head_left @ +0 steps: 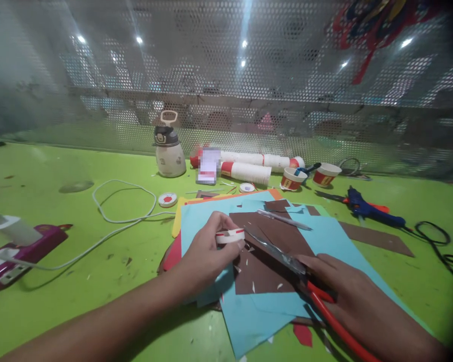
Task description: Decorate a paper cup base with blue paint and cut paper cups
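Note:
Between its thumb and fingers, my left hand pinches a white paper ring with red marks, which looks like a cut piece of paper cup. My right hand is wrapped around the red handles of a pair of scissors. The blades point left, their tips close to the ring. Beneath both hands lies a brown sheet sprinkled with small white scraps. Under that are light blue sheets. A pen rests across the papers.
Stacked paper cups, a bottle and a phone stand or lie at the back. Two cut cups and a blue glue gun are to the right. A corded power strip sits left, near a round white piece.

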{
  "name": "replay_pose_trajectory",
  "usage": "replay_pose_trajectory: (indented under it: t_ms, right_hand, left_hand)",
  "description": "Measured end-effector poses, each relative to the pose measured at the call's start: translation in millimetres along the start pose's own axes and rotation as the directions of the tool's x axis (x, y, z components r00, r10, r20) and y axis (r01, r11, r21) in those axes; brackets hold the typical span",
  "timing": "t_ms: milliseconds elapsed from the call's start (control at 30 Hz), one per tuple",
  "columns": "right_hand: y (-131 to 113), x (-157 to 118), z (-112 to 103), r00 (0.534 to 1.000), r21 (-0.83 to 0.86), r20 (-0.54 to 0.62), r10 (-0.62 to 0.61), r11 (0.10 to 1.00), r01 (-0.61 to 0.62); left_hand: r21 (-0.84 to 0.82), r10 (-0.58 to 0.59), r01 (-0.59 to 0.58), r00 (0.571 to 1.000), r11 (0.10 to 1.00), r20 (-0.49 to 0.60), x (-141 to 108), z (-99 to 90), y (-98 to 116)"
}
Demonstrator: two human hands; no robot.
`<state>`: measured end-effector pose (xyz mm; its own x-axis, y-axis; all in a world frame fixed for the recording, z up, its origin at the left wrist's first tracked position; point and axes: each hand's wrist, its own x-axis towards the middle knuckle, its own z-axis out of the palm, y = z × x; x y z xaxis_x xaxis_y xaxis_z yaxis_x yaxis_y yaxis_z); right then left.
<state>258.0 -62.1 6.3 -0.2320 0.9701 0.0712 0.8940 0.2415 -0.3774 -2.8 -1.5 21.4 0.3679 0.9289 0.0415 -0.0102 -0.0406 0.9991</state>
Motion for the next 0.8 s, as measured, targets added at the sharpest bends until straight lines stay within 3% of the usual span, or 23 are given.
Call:
replay_pose_trajectory:
  t_ms: [100, 333, 800]
  right_hand:
    - [2.3, 1.3, 0.1, 0.993, 0.007, 0.120, 0.017, 1.000, -0.018]
    - [6.5, -2.7, -1.6, 0.999, 0.194, -0.013, 0.040, 0.980, -0.037]
    - [0.4, -1.5, -1.8, 0.999, 0.185, 0.026, 0.018, 0.982, -0.022]
  left_hand:
    - [0.013, 0.012, -0.012, 1.000, 1.000, -0.011, -0.7, -0.4, 3.5]
    - [0.060, 0.016, -0.016, 1.000, 0.998, 0.005, -0.5, -1.2, 3.4]
    - [0.088, 0.024, -0.026, 0.999, 0.996, 0.023, 1.6, -3.8, -2.1]
